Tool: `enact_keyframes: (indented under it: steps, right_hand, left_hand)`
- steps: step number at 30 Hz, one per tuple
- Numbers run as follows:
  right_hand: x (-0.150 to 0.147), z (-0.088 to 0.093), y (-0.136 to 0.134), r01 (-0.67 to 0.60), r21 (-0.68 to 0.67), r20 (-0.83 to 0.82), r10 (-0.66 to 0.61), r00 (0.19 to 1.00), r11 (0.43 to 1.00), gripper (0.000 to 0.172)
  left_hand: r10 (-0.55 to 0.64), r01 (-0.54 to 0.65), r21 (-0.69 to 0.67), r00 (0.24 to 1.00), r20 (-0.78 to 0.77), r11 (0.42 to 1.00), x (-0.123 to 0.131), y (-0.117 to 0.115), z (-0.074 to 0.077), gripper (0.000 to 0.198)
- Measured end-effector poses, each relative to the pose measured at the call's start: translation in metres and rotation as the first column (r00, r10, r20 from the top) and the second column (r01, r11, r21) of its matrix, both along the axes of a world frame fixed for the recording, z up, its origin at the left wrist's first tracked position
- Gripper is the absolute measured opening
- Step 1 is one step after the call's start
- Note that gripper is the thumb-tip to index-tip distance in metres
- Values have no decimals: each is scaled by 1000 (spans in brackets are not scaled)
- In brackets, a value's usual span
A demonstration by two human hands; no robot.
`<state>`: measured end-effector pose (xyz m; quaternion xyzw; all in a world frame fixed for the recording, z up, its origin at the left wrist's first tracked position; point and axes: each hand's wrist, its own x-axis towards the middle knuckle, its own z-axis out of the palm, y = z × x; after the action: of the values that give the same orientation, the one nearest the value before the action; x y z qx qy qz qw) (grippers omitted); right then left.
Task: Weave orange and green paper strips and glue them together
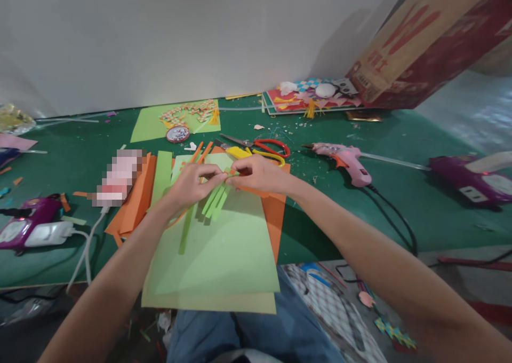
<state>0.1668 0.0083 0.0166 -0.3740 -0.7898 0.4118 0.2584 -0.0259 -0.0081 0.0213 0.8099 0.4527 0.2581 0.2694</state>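
Between the fingertips of both hands is a small weave of green and orange paper strips (216, 199); its loose green ends fan down toward me. My left hand (197, 184) pinches its left side, thumb against forefinger. On the other side my right hand (256, 174) grips it the same way, so the woven part is mostly covered by fingers. Underneath lie light green paper sheets (224, 261) with orange paper (276, 221) below them. Just beyond my hands rest scissors with red handles (274, 146) and a pair with yellow handles (244, 152).
A pink glue gun (347, 161) lies right, its cord trailing toward the front edge. Purple power sockets (472, 179) stand at both sides. Folded orange paper (138, 200) and a blurred-out device on a white cable (96, 229) are left. A cardboard box (416, 42) leans back right.
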Motion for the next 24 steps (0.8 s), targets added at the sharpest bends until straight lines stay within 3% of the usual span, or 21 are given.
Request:
enact_keyframes:
  steps: [8,19,24]
  right_hand:
    - [1,-3,2,14,-26,-15,-14,1000,1000,35]
    - [5,-1,7,14,-56,-50,-16,999,998,38]
    - [7,-1,8,25,-71,-57,-29,998,997,36]
  left_hand:
    - [17,-26,84,994,105,996,1,0,1,28]
    - [103,-189,293,953,286,937,-4,1,-2,29]
    - [127,-234,288,930,344,929,-4,1,0,33]
